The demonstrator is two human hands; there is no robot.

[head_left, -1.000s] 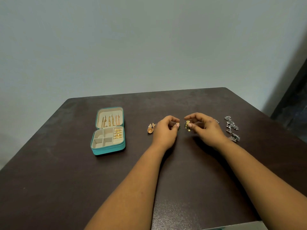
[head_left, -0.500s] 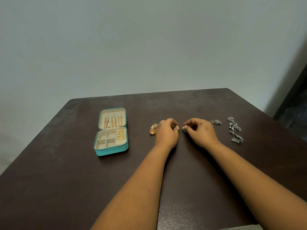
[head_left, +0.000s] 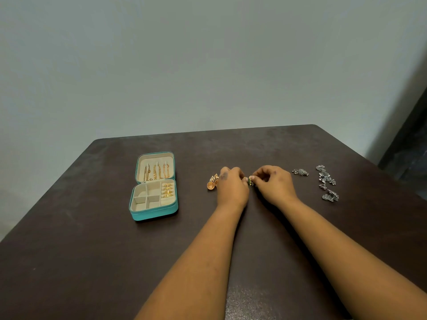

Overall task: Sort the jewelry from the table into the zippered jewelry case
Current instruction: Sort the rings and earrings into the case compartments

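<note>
The teal zippered jewelry case lies open on the left of the dark table. Gold chains hang in its lid and gold rings sit in its right slot. My left hand and my right hand meet at the table's middle, fingertips pinched around a small green and gold earring low on the surface. Which hand grips it is unclear. Gold earrings lie just left of my left hand. Silver pieces lie to the right.
A lone silver piece rests right of my right hand. A pale wall stands behind the table's far edge. A dark doorway or furniture is at the far right.
Both hands lowered from slightly raised to the table surface with the small green and gold earring between the fingertips. The lone silver piece has come into sight beside my right hand.
</note>
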